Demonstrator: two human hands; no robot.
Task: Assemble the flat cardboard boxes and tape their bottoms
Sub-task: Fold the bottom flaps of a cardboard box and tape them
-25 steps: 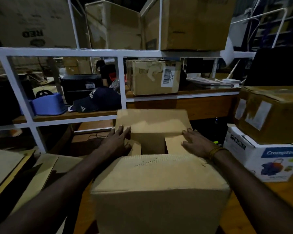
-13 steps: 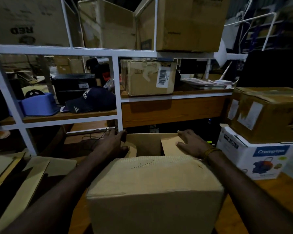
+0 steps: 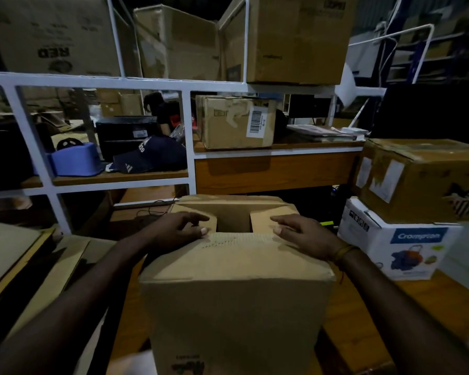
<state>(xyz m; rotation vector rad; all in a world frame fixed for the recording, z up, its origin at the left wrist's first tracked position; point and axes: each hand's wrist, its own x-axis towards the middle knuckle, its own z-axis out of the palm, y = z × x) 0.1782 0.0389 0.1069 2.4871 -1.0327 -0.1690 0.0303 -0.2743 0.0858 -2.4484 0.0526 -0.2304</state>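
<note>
Both hands (image 3: 179, 228) (image 3: 301, 231) press cardboard box (image 3: 236, 293) flaps inward.

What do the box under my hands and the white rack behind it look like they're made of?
The box looks like plain brown corrugated cardboard, matte, with creased folding flaps. The white rack looks like painted metal tubing, smooth and slightly glossy; its shelves look like wood.

Plain brown cardboard box (image 3: 236, 288) w/ dark print low on its front, white shelf frame (image 3: 114, 83), navy cap (image 3: 149, 155) w/ white stripes & lettering, lilac-blue tub (image 3: 75, 161), white carton (image 3: 395, 239) w/ blue label, orange-brown wood tabletop (image 3: 417, 296).
</note>
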